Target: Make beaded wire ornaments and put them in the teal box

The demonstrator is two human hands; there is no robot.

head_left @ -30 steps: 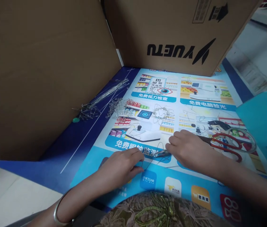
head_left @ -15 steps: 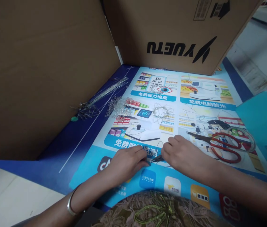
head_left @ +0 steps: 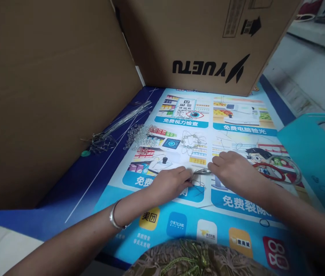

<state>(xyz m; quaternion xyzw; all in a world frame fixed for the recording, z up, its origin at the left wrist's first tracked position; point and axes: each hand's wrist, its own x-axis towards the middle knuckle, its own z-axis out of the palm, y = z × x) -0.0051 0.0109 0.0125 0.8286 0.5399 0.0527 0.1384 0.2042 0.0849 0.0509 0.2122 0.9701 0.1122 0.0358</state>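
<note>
My right hand (head_left: 233,168) is closed around small needle-nose pliers (head_left: 202,171), whose slim metal jaws point left; the handles are hidden in the palm. My left hand (head_left: 172,184) pinches thin wire (head_left: 199,184) close to the jaw tips, and loose loops of it hang between the hands. Beyond them lies a ring of clear beads and wire (head_left: 193,141). A pile of clear beads (head_left: 141,137) is left of that ring. Red-handled scissors (head_left: 274,170) lie partly hidden behind my right forearm.
Cardboard panels (head_left: 50,96) stand along the left and back of the printed table cover (head_left: 176,211). A bundle of straight wires (head_left: 130,117) and tangled wire pieces (head_left: 101,142) lie at the left. A turquoise container (head_left: 314,153) is at the right, beside a clear round roll (head_left: 294,168).
Both hands have moved farther up the table, away from my body, with the pliers and wire. The pliers' jaws now lie against my left fingertips. The camera view has shifted slightly.
</note>
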